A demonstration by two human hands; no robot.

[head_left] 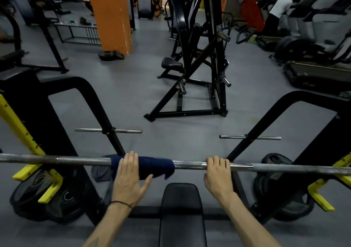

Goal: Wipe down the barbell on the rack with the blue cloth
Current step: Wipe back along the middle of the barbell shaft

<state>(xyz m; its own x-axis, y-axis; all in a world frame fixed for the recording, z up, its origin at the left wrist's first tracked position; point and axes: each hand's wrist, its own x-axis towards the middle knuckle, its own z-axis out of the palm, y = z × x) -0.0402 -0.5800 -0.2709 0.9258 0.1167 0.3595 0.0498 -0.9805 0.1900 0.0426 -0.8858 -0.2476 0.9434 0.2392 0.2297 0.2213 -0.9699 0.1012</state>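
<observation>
The barbell (190,164) lies level across the rack (47,186), its long axis running straight left to right across the view, both ends passing out of frame. It rests on the yellow hooks at either side.

The left hand (131,178) lies flat on top of the blue cloth (152,168), fingers straight and together, reaching over the bar away from the person, thumb spread out toward the right. The cloth is draped over the bar under this hand and extends to the hand's right, its long side following the bar's axis, a loose corner hanging below on the right end.

The right hand (218,176) grips the bare bar, fingers curled over its top, thumb below. It sits well to the right of the cloth, with a stretch of knurled steel between them.

Below and between the two hands is the black bench pad (182,208), pointing at right angles to the bar. Weight plates (34,195) lean beneath the left hook, outward of the left hand.
</observation>
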